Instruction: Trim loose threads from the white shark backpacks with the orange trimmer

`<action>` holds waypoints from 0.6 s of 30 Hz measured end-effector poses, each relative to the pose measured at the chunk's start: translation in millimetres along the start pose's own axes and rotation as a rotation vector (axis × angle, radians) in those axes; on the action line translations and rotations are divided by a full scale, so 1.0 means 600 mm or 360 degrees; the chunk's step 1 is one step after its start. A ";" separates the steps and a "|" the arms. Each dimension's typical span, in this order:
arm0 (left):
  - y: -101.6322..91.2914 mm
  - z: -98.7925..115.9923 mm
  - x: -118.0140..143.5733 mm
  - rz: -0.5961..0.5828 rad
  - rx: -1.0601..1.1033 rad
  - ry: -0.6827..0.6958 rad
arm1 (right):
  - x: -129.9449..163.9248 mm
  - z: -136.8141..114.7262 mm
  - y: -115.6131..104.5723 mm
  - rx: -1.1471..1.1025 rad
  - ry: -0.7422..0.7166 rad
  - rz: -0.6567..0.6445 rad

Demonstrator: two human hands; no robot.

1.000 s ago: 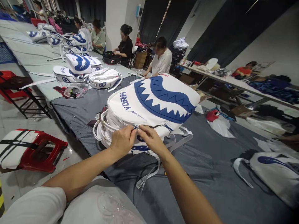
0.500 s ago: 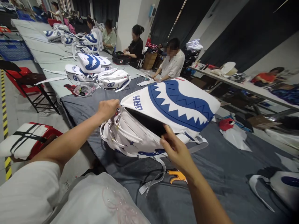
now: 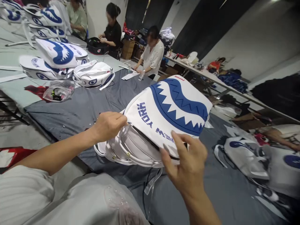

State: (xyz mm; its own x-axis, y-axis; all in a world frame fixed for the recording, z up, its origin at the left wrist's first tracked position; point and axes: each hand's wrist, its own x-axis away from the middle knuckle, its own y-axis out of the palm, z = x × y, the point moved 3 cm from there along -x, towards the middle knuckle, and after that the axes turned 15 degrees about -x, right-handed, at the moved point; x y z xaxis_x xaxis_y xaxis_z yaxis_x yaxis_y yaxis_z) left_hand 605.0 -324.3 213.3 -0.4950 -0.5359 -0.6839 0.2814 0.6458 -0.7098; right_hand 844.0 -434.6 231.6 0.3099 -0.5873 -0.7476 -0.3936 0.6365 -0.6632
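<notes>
A white backpack (image 3: 140, 147) lies in front of me on the dark cloth. Its top panel (image 3: 150, 109) carries a blue shark-mouth print and the words NEW YORK. A narrow dark gap of the zipped opening (image 3: 145, 137) shows along its near edge. My left hand (image 3: 110, 125) is closed in a pinch at the left end of this opening, where a small metal bit of the zipper shows at the fingertips. My right hand (image 3: 187, 159) is over the near right corner of the panel, thumb and fingers apart, fingertips at the edge; it grips nothing that I can see.
More white shark-print backpacks (image 3: 58, 56) are stacked at the back left. A clear plastic bag (image 3: 59, 90) lies before them. At the right lie other backpacks (image 3: 246, 156). Several people sit across the table, one in a white top (image 3: 153, 53) beside a small bottle (image 3: 142, 75).
The gap of the opening has narrowed and the panel's lettering now shows in full. My right hand has come out of the opening and its fingers have spread. The view has swung right.
</notes>
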 end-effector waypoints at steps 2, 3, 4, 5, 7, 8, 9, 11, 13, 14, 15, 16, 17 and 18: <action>0.007 -0.008 -0.003 0.0028 0.0042 0.0075 | -0.027 -0.023 0.031 -0.0106 -0.0053 -0.0159; 0.012 -0.013 -0.003 0.0028 0.0079 0.0100 | -0.038 -0.026 0.043 -0.0117 -0.0071 -0.0221; 0.019 -0.019 -0.002 0.0020 0.0125 0.0110 | -0.046 -0.024 0.051 -0.0079 -0.0085 -0.0240; 0.026 -0.028 0.000 0.0012 0.0175 0.0095 | -0.052 -0.020 0.054 -0.0006 -0.0091 -0.0221; 0.042 -0.051 0.000 -0.0006 0.0291 0.0006 | -0.058 -0.011 0.047 0.0170 -0.0089 -0.0099; 0.050 -0.065 -0.002 -0.0011 0.0341 -0.0066 | -0.059 -0.008 0.041 0.0243 -0.0094 -0.0031; 0.058 -0.080 -0.007 -0.0014 0.0377 -0.0138 | -0.057 -0.009 0.034 0.0288 -0.0117 0.0018; 0.076 -0.107 -0.030 -0.0024 0.0412 -0.0216 | -0.049 -0.018 0.025 0.0283 -0.0213 0.0046; 0.094 -0.127 -0.068 -0.0044 0.0408 -0.0199 | -0.033 -0.029 0.023 0.0219 -0.0287 0.0013; 0.104 -0.134 -0.093 -0.0062 0.0409 -0.0166 | -0.024 -0.033 0.022 0.0205 -0.0290 0.0010; 0.114 -0.138 -0.120 -0.0076 0.0413 -0.0138 | -0.014 -0.035 0.019 0.0207 -0.0266 0.0033; 0.124 -0.140 -0.150 -0.0088 0.0422 -0.0116 | -0.005 -0.036 0.014 0.0219 -0.0217 0.0078; 0.134 -0.140 -0.180 -0.0094 0.0440 -0.0103 | 0.002 -0.036 0.007 0.0233 -0.0153 0.0132; 0.144 -0.137 -0.212 -0.0097 0.0471 -0.0101 | 0.008 -0.035 -0.002 0.0245 -0.0089 0.0197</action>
State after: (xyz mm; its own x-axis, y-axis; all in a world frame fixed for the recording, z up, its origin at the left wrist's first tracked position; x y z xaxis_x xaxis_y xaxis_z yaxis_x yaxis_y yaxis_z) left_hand 624.9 -155.7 252.6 -0.4687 -0.6076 -0.6412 0.4844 0.4302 -0.7618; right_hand 827.6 -448.7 229.7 0.3167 -0.4740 -0.8216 -0.2962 0.7735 -0.5603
